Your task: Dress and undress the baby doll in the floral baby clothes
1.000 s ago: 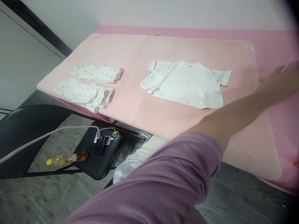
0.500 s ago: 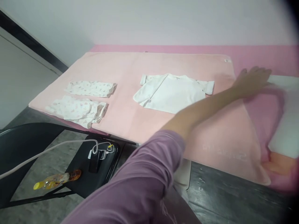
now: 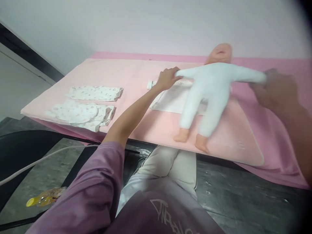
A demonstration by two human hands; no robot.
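A baby doll (image 3: 214,79) with a white cloth body and bare feet hangs over the pink mat, arms spread wide. My left hand (image 3: 168,78) is closed on the end of the doll's arm on the left. At the right, my right hand (image 3: 275,86), blurred by motion, grips the end of the other arm. Beneath the doll lies a white baby shirt (image 3: 168,100), partly covered from view. Two folded patterned garments, an upper one (image 3: 95,93) and a lower one (image 3: 73,112), rest at the mat's left.
The light pink mat (image 3: 131,81) lies on a darker pink cloth (image 3: 275,139) by the wall. At lower left are a black chair (image 3: 21,146), a pale cable (image 3: 48,157) and a bottle with a yellow cap (image 3: 41,200).
The doll has come from the far right to above the white shirt. My left hand has moved left and now holds its arm; my right hand has come into view on the other arm.
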